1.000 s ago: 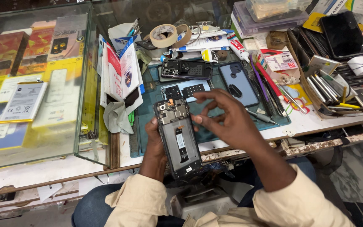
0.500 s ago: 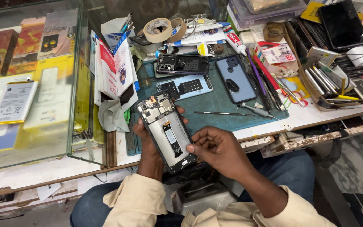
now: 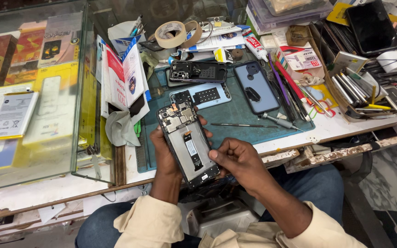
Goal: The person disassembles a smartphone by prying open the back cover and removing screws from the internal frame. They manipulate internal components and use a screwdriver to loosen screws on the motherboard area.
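White cluttered counter (image 3: pixel 345 128) carrying a teal work mat (image 3: pixel 235 117). Opened black smartphone with back cover off (image 3: pixel 188 144), bare silver plate and circuit board showing, tilting above the counter edge. Left hand (image 3: pixel 164 154) gripping it from beneath; right hand (image 3: pixel 237 160) pinching its lower edge.

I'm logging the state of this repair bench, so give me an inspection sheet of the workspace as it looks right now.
Surface: white bench with a dark green work mat.
Job's things: opened phone, back cover off, board and inner frame exposed, held above the bench edge.
Clutter: two tape rolls, blue back cover, second opened phone, screwdriver, tweezers, grey cloth, glue tube.
Grippers: left hand grips the opened phone from beneath; right hand pinches its lower right edge.
Cables: dark cables at the right.
Surroundings: glass display case with boxes at the left; marble floor.
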